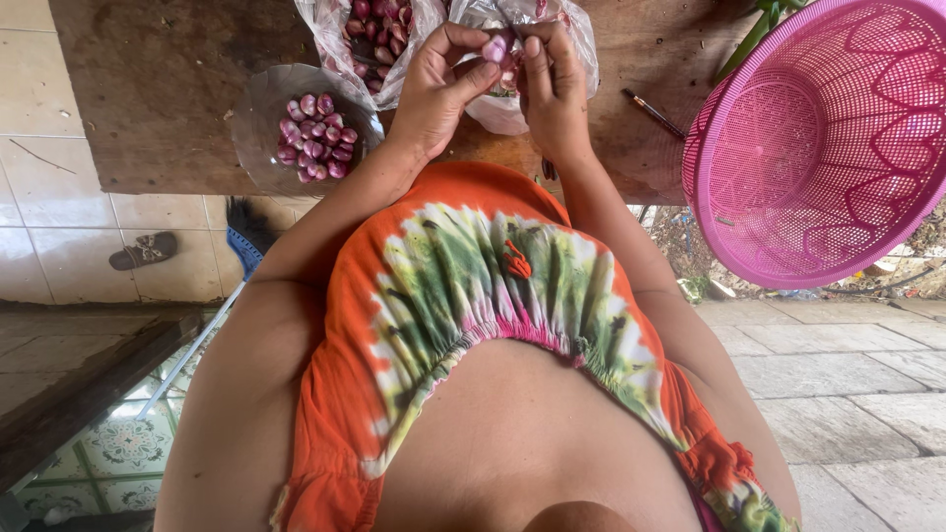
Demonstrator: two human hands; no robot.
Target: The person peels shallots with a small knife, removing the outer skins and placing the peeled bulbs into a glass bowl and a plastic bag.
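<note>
while both hands work together over the far edge of the wooden table (pixel 177 89), a single small shallot (pixel 496 46) sits pinched between them. the left hand (pixel 439 89) has its thumb and forefinger closed on the shallot from the left side, with the remaining fingers curled in. the right hand (pixel 552 84) meets it from the right, fingertips pressed against the same bulb, so the two hands touch at the shallot. the shallot is pale purple with a whitish patch, and it is held above a clear plastic bag (pixel 512 108) that lies open on the table directly beneath the hands. whether this bag holds peelings or whole bulbs cannot be told, as the hands cover most of it.

a second clear plastic bag of unpeeled shallots (pixel 374 30) lies just to the left of the hands, at the table's top edge. nearer the person and further left stands a clear glass bowl (pixel 258 118) containing peeled purple shallots (pixel 315 138). a dark thin stick-like tool (pixel 652 113) lies on the table to the right of the hands. a large pink perforated plastic basket (pixel 818 148) rests tilted at the table's right end, its open mouth facing the camera. on the tiled floor at left, a sandal (pixel 143 251) lies near a blue broom (pixel 246 246).
</note>
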